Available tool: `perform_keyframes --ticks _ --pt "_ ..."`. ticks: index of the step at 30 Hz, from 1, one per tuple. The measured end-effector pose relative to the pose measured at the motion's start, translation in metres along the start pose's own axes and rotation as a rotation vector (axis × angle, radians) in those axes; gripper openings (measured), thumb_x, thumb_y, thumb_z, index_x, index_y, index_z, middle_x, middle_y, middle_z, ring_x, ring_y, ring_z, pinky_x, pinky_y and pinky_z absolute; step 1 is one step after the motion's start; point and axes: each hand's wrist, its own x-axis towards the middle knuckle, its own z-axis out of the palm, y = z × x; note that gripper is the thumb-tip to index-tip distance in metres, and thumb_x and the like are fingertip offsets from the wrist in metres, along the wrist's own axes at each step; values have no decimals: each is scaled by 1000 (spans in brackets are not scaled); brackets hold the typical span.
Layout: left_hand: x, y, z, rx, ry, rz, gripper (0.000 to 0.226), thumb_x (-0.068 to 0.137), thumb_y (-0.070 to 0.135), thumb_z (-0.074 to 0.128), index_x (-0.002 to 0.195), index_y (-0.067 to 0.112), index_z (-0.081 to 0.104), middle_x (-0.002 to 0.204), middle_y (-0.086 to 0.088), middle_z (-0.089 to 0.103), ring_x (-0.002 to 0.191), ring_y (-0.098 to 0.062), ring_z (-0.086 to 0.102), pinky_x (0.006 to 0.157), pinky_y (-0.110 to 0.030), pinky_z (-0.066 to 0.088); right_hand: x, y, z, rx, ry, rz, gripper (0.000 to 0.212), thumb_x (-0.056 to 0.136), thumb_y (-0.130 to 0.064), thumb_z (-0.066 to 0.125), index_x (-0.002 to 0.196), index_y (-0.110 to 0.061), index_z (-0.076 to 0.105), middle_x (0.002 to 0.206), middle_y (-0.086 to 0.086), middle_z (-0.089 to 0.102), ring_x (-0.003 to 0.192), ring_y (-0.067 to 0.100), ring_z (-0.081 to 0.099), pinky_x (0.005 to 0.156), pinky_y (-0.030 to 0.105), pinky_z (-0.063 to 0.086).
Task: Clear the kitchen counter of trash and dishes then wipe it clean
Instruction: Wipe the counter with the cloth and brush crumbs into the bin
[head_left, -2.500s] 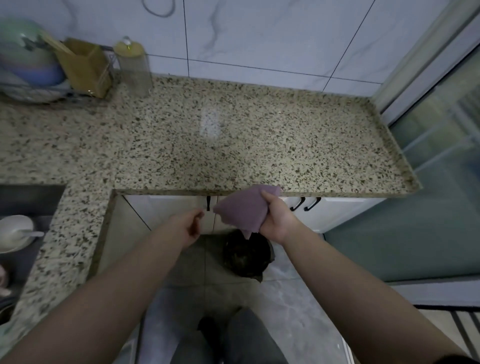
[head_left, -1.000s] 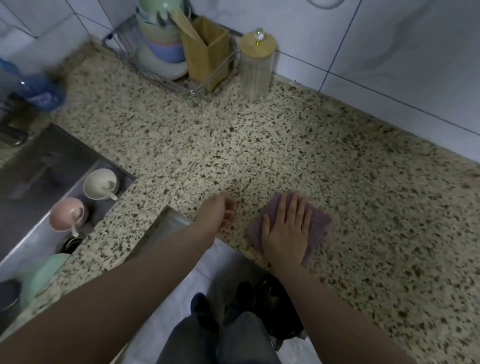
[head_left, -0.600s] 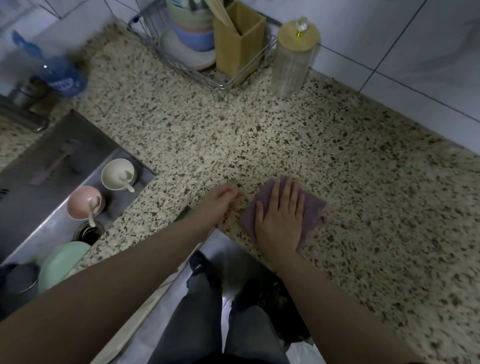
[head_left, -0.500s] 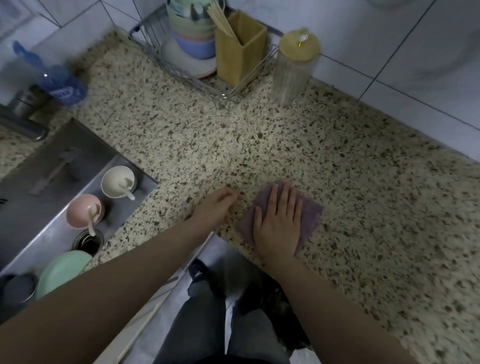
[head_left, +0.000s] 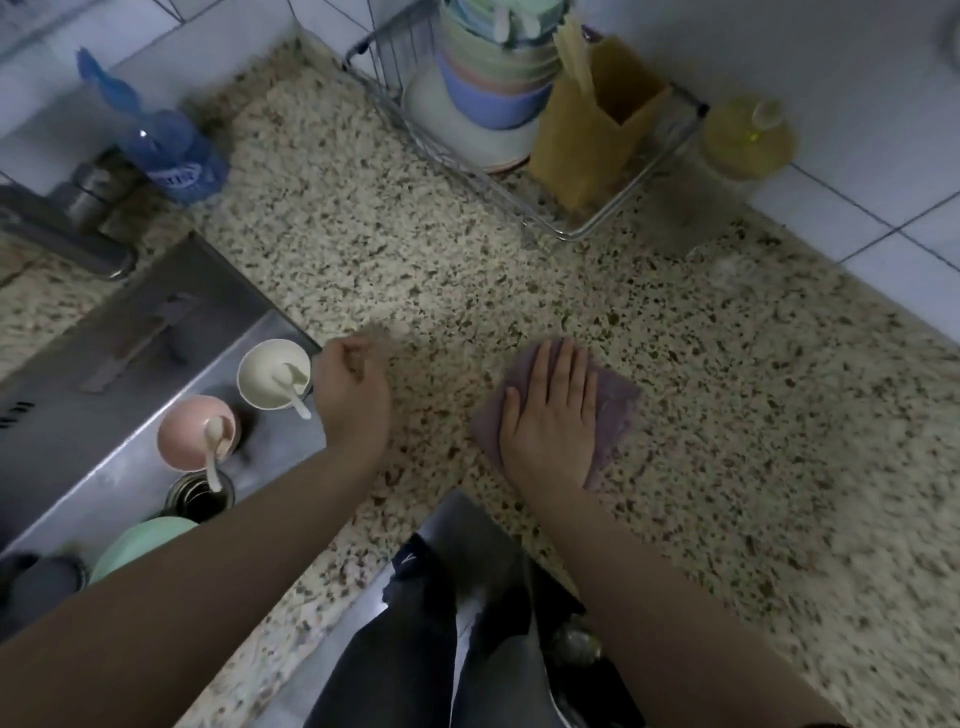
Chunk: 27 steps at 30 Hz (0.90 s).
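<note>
A purple cloth (head_left: 615, 402) lies flat on the speckled granite counter (head_left: 753, 441), near its front edge. My right hand (head_left: 553, 415) presses on the cloth with straight fingers. My left hand (head_left: 353, 389) hovers over the counter by the sink's corner, its fingers loosely curled and holding nothing. In the steel sink (head_left: 93, 364) stand a white bowl (head_left: 272, 382) and a pink bowl (head_left: 195, 432), each with a spoon, and a green bowl (head_left: 140, 545).
A wire dish rack (head_left: 613, 218) at the back holds stacked bowls (head_left: 493, 67) and a wooden chopstick box (head_left: 597, 130). A lidded glass jar (head_left: 737, 156) stands beside it. A blue bottle (head_left: 166, 145) and the tap (head_left: 67, 228) are behind the sink. A bin (head_left: 576, 644) stands below.
The cloth went from held in the air to flat on the counter. Since half a second ago my right hand has slid it a little further from the edge, and my left hand has moved toward the sink.
</note>
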Motion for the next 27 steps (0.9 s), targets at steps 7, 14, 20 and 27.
perform_keyframes --ticks 7,14,20,27 --pt "89 -10 -6 86 228 -226 62 99 24 47 153 4 24 158 -15 27 145 -32 29 117 -39 24 54 -45 4 1 7 -68 65 104 -45 20 157 -10 9 165 12 7 153 29 6 124 43 7" --pt "155 -6 5 185 217 16 69 97 22 42 156 6 11 164 -12 3 152 -30 5 121 -41 10 109 -89 9 -39 25 -146 64 104 -44 21 157 -10 13 164 14 12 152 29 10 123 43 13" --pt "170 -11 18 407 158 190 61 99 27 35 155 7 20 164 -10 14 152 -29 5 123 -41 2 153 -125 12 -66 43 -272 62 103 -42 23 156 -9 19 162 15 19 150 29 18 123 41 16" --pt "181 -15 23 506 221 212 57 99 23 36 153 6 27 161 -11 23 151 -31 13 124 -44 7 225 -194 26 -61 35 -437 63 103 -40 24 156 -7 16 163 16 16 151 28 15 122 41 17"
